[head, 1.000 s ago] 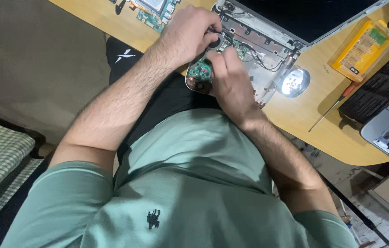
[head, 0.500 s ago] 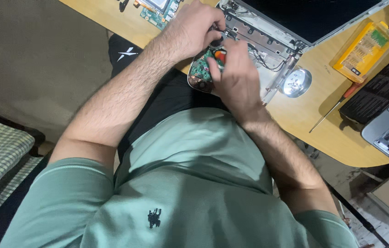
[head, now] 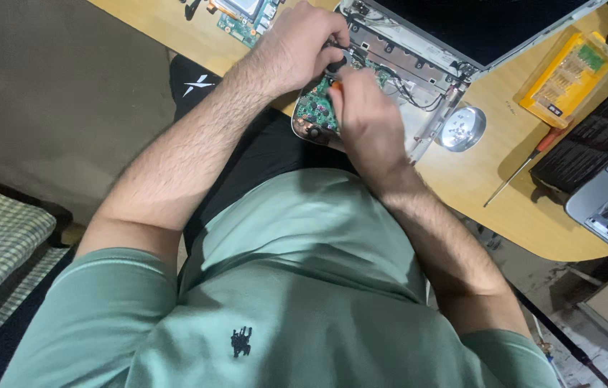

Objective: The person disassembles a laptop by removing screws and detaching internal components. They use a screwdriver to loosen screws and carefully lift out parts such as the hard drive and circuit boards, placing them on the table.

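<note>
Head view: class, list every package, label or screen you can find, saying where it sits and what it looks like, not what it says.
Screwdriver bit case: far right of the wooden table, rectangular, clear lid over yellow tray, green label at its top.
Laptop screen: top edge, behind the opened chassis, dark and unlit.
No other packages or signs show.

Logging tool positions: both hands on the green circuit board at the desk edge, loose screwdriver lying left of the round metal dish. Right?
Not quite. The head view shows both the left hand and right hand on the green circuit board at the desk edge, but the loose screwdriver lies right of the round metal dish, not left.
</note>
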